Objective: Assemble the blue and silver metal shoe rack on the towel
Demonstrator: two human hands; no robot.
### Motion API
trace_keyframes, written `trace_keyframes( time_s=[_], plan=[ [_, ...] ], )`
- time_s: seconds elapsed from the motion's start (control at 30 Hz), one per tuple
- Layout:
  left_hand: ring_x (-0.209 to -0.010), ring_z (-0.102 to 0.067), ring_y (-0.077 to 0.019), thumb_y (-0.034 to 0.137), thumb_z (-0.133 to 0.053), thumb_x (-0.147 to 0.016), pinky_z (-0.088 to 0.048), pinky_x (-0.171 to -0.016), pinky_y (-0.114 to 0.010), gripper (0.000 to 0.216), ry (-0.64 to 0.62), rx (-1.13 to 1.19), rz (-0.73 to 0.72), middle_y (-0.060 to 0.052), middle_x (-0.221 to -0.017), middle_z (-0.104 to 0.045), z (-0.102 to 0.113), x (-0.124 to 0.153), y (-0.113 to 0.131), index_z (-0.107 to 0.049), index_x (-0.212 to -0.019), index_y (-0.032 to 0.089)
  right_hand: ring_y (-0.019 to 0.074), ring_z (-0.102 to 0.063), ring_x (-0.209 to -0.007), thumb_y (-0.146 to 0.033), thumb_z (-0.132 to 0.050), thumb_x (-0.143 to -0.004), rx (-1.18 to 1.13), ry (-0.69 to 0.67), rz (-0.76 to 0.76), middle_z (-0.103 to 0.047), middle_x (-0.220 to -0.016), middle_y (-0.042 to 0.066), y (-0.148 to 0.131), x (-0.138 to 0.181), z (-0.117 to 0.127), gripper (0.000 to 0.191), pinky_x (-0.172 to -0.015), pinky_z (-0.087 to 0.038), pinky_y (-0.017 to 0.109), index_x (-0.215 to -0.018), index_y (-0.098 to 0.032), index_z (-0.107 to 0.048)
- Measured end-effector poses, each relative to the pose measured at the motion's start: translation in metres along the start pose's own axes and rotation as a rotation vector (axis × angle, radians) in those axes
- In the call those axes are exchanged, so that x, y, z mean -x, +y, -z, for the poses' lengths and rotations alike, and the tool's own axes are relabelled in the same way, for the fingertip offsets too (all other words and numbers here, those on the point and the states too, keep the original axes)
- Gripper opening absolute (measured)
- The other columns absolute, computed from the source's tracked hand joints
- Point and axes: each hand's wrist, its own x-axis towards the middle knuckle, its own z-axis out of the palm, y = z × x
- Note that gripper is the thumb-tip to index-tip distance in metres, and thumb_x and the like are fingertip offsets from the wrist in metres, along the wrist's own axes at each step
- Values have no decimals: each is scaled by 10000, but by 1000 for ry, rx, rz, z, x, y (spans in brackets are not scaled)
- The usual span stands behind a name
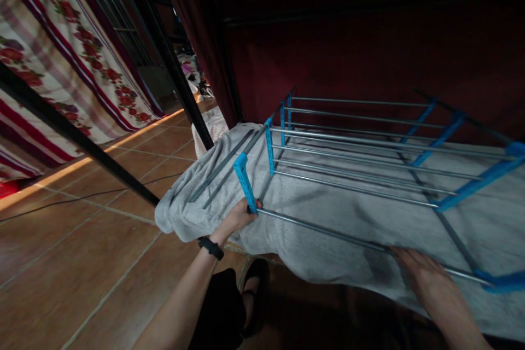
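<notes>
A rack of thin metal rods and blue plastic brackets lies on a grey blanket (328, 254), partly assembled. My left hand (241, 214) is closed around the lower end of the nearest left blue bracket (245, 180), where the front metal rod (311, 225) meets it. Farther right, my right hand (426, 276) has its fingers at that same rod, back of the hand upward; its thumb is hidden. The rod's right end runs into another blue bracket (506, 281). Behind it, several parallel rods join the left brackets (269, 147) to the slanted right ones (484, 183).
Two loose grey tubes (221, 165) lie on the blanket's left part. Black bed-frame posts (180, 76) stand at the left. Beyond are a tiled floor (102, 251) with a dark cable and a floral curtain (86, 49). A dark red cloth (348, 60) hangs behind the rack.
</notes>
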Motion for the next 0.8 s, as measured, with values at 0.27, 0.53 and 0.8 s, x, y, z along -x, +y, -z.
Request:
trace_keyframes(
  time_s=[0.27, 0.53, 0.8],
  plan=[
    [-761, -575, -171, 171, -673, -571, -460, -755, -291, 281, -62, -79, -47, -10, -791, -655, 5, -6, -6, -691, -851, 162, 214, -638, -1028, -58, -379, -792, -32, -9, 41, -673, -1170, 67, -1, -1, 3, 544, -924, -493, 363, -1272, -203, -589],
    [-740, -582, -170, 166, -693, -563, -470, -736, -289, 256, -37, -92, -60, -11, -775, -662, 3, -4, -2, -694, -819, 163, 222, -646, -1010, -96, -394, -819, -39, 9, 1, -682, -1155, 76, -8, -4, 8, 483, -915, -497, 376, -1242, -192, -607],
    [-711, -567, -156, 122, -648, -557, -464, -701, -265, 239, -2, -186, -39, 14, -741, -650, 0, -1, 8, -694, -783, 186, 221, -662, -948, -248, -397, -906, -101, 29, 10, -696, -1103, 81, 1, -4, -3, 376, -923, -501, 397, -1184, -188, -644]
  ],
)
